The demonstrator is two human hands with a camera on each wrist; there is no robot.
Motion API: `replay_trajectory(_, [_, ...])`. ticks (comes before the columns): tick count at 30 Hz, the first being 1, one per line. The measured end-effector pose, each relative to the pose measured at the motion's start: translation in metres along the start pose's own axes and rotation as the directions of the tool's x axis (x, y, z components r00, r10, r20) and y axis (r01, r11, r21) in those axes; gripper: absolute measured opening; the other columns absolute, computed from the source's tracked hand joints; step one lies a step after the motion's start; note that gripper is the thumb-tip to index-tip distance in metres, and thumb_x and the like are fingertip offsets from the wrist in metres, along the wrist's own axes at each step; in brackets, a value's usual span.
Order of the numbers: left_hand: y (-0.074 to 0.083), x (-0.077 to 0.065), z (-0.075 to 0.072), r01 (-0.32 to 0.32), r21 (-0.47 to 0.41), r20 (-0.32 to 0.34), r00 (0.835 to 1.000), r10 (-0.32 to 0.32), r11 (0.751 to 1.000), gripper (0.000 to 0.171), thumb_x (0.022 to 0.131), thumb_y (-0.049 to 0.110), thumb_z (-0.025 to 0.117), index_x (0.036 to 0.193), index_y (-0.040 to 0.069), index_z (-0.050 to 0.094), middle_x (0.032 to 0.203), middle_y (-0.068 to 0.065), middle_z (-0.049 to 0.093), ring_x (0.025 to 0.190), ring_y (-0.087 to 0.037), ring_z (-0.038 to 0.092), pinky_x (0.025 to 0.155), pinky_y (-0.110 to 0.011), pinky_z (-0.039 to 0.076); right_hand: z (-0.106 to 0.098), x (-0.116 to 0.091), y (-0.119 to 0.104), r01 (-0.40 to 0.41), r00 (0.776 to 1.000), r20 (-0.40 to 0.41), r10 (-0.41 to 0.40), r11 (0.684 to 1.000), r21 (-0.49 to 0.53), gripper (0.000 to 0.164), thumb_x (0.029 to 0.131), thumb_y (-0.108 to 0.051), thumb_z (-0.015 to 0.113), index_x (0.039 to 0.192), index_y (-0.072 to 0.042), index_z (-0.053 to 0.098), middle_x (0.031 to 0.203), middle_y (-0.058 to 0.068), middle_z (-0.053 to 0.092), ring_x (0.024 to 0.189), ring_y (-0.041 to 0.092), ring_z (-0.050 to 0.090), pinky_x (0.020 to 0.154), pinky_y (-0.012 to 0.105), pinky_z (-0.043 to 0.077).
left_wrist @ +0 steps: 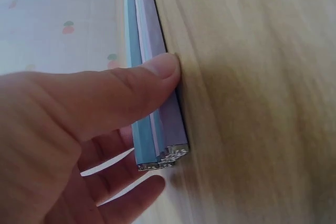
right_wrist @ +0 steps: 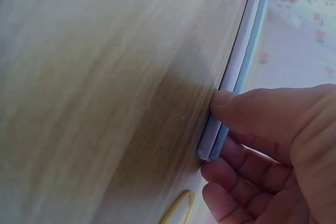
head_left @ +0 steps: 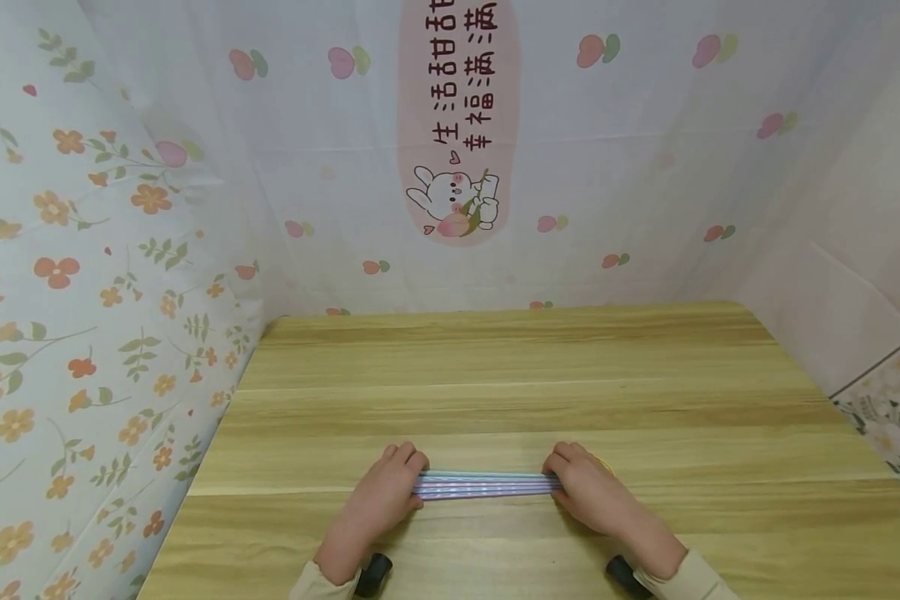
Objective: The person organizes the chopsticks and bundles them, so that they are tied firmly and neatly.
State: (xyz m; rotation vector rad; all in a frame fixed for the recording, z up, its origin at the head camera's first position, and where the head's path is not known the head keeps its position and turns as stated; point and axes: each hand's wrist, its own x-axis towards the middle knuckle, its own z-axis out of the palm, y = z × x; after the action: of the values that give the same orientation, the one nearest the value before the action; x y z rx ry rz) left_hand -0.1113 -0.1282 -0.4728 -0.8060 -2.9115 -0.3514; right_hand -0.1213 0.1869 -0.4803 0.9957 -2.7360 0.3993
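Note:
A bundle of slim pastel pencils (head_left: 487, 485), blue, lilac and pink, lies level across the front middle of the wooden table. My left hand (head_left: 384, 493) grips its left end; in the left wrist view the thumb presses the near lilac side and the fingers are behind. Speckled pencil ends (left_wrist: 173, 156) stick out below that thumb. At the right end, my right hand (head_left: 588, 492) pinches the bundle between thumb and fingers. A yellow rubber band (right_wrist: 181, 205) lies beside the right hand, mostly hidden behind it in the head view.
The wooden table (head_left: 480, 375) stretches away to a white printed cloth (head_left: 607, 167) hanging at the back. A flowered cloth (head_left: 105, 333) hangs along the left side, and a pale one (head_left: 847, 208) along the right.

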Motion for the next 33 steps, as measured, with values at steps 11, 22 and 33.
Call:
replay_trajectory(11, [0.0017,-0.0008,-0.0018,0.027,-0.037,0.026,0.999,-0.026,0.999,0.037,0.068,0.014,0.085,0.098,0.008,0.064,0.094,-0.001,0.051,0.086,-0.018,0.045,0.073,-0.03,0.046,0.0012,0.0008,-0.0016,-0.013,1.0,0.002,0.013,1.0,-0.002,0.027,0.066,-0.002,0.082,0.084,-0.008,0.063,0.081,-0.003,0.053,0.075,0.012,0.048,0.068,0.027,0.046])
replay_trajectory(22, [0.0053,-0.0005,-0.0032,-0.027,-0.017,-0.002,1.0,0.027,0.999,0.035,0.066,0.01,0.085,0.09,0.008,0.06,0.085,0.001,0.049,0.08,-0.017,0.047,0.071,-0.029,0.047,0.0004,-0.0009,-0.0024,-0.025,1.0,0.015,0.025,1.0,0.006,0.027,0.066,0.0,0.081,0.081,-0.01,0.06,0.08,-0.004,0.051,0.074,0.011,0.046,0.065,0.026,0.045])
replay_trajectory(33, [0.0064,-0.0002,-0.0043,0.025,-0.042,0.027,0.999,-0.023,0.999,0.032,0.066,0.011,0.085,0.086,0.01,0.06,0.084,0.001,0.046,0.08,-0.016,0.042,0.069,-0.028,0.046,-0.0003,0.0013,-0.0045,-0.024,0.999,0.037,0.024,1.0,-0.002,0.026,0.069,0.0,0.078,0.078,-0.012,0.058,0.076,-0.005,0.05,0.071,0.011,0.048,0.063,0.026,0.046])
